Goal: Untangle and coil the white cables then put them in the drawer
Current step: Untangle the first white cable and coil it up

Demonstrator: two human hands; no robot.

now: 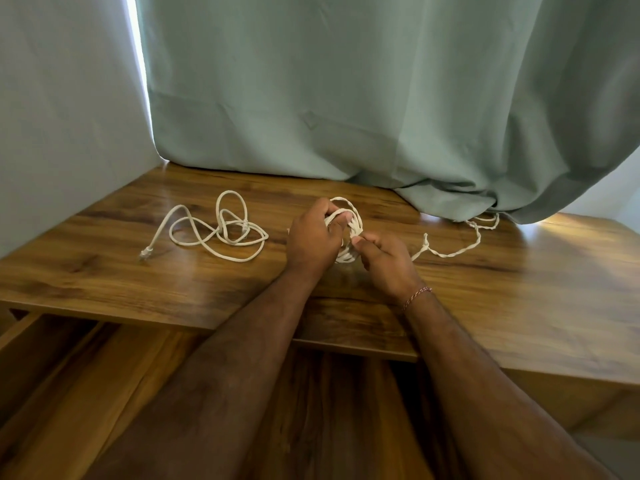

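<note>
Mid-coiling: left hand (313, 237) grips a white cable coil (349, 230); right hand (384, 261) pinches its strand. Uncoiled tail (457, 249) trails toward three o'clock, likely wound next.

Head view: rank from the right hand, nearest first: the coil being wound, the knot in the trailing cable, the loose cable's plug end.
1. Coil, in the grip of the right hand and left hand.
2. Knot, just right of that hand.
3. Plug end, far left on the desk.

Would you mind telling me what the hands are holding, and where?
Both hold one white cable: the left hand grips its coiled loops, the right hand pinches the strand beside them.
</note>
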